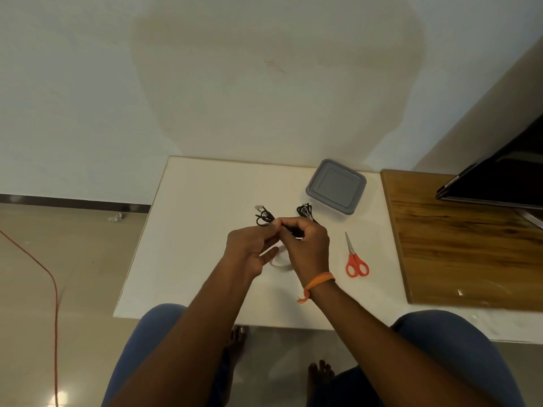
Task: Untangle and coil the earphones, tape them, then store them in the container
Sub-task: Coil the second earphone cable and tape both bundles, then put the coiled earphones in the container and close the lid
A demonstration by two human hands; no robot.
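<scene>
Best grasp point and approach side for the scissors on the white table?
Probably the orange handles. The scissors lie flat and closed on the white table, handles nearest the person, blade tips pointing away toward the grey container. Come from the near side with the right hand, once it lets go of the black earphones, pinching across the loops or hooking fingers through them.

Black earphones (pixel 266 217) are lying bunched in loops between both hands above the white table, one tangle sticking out left, another (pixel 305 212) right. A tape roll (pixel 280 261) is lying beneath. The grey-lidded container (pixel 336 186) is sitting closed, behind and right.
</scene>
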